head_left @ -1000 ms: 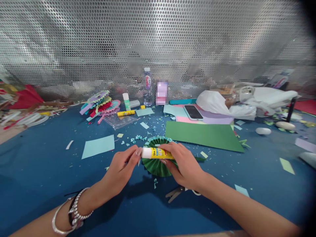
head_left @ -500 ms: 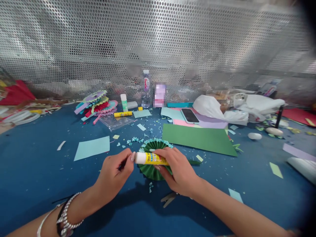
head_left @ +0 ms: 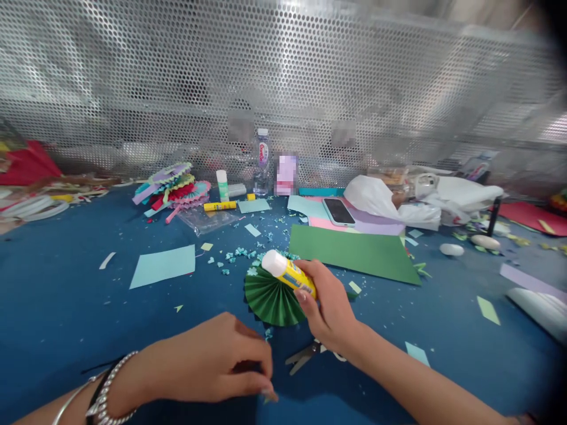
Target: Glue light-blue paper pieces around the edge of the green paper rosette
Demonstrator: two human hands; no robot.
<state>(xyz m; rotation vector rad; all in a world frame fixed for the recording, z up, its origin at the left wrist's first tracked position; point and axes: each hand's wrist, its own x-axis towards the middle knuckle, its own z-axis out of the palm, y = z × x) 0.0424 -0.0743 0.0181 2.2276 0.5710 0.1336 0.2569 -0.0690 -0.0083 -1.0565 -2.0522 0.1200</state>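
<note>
Head view shows me the right hand (head_left: 330, 310) with fingers wrapped around a yellow glue stick (head_left: 289, 272), tilted over the green paper fan (head_left: 270, 301) on the blue counter (head_left: 88, 319). My left hand (head_left: 212, 363) lies nearer me, its fingers pinching a small paper scrap (head_left: 268, 398); scissors (head_left: 305, 355) lie just beside the fan.

- The glue stick (head_left: 290, 273) is in my right hand (head_left: 330, 310): a yellow barrel with a white cap, tilted so the cap points to about 10 o'clock, held over the rosette's upper edge.
- The green pleated paper rosette (head_left: 271, 298) lies flat on the blue table, round and fan-folded, with pale teal trim along its 12 o'clock edge.
- My left hand (head_left: 212, 363) pinches a small teal paper scrap (head_left: 269, 398) at about 6 o'clock from the rosette.
</note>
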